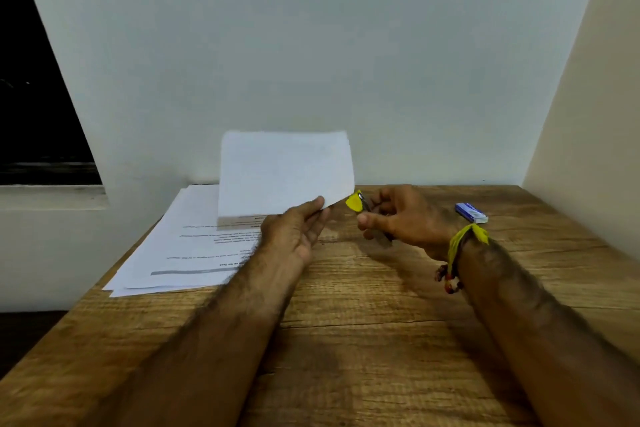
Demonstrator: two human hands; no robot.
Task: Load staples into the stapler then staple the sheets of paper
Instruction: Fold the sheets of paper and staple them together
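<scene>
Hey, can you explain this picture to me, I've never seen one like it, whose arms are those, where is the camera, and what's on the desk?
There is no machine here. The camera sits on a person's head and looks forward and down, so the two bare arms reaching in from the bottom are that person's own.

The left hand pinches a corner of a small bundle of sheets, lifted so it stands up off the desk. The right hand, with a yellow thread tied at the wrist, grips a small yellow stapler, its tip close to the held corner.

On the wooden desk lie more printed pages, spread out at the left. A little blue box, probably for staples, lies at the right. Behind is a plain pale wall.
</scene>
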